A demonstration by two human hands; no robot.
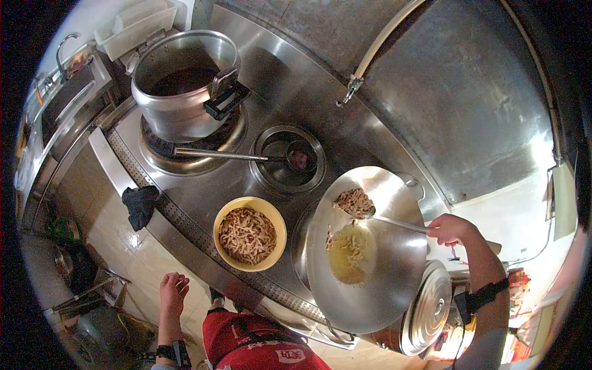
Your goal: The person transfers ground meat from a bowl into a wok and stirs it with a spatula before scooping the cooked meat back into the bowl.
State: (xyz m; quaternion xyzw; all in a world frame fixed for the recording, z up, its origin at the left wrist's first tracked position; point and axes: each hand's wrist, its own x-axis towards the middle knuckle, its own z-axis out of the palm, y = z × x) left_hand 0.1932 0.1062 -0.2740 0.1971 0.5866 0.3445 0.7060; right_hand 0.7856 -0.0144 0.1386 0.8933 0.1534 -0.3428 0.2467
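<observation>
My right hand [450, 230] is closed around the handle of a metal ladle [401, 223]. The ladle's head lies inside a large steel wok [394, 271], under a heap of cooked meat strips [354, 202] that mostly hides it. Yellowish oil [350, 262] pools in the wok's bottom with a few more strips. Loosely curled, with nothing in it, my left hand [174, 293] hangs in front of the stove edge. Nearest to that hand on the counter is a yellow bowl [283, 237] full of meat strips.
A big steel pot [172, 108] with dark liquid stands on the rear left burner. Another ladle [222, 153] rests across a round sunken pot [262, 176]. A dark cloth [139, 206] hangs on the front edge. A lidded pot [431, 308] is at the right; a tap [353, 88] is behind.
</observation>
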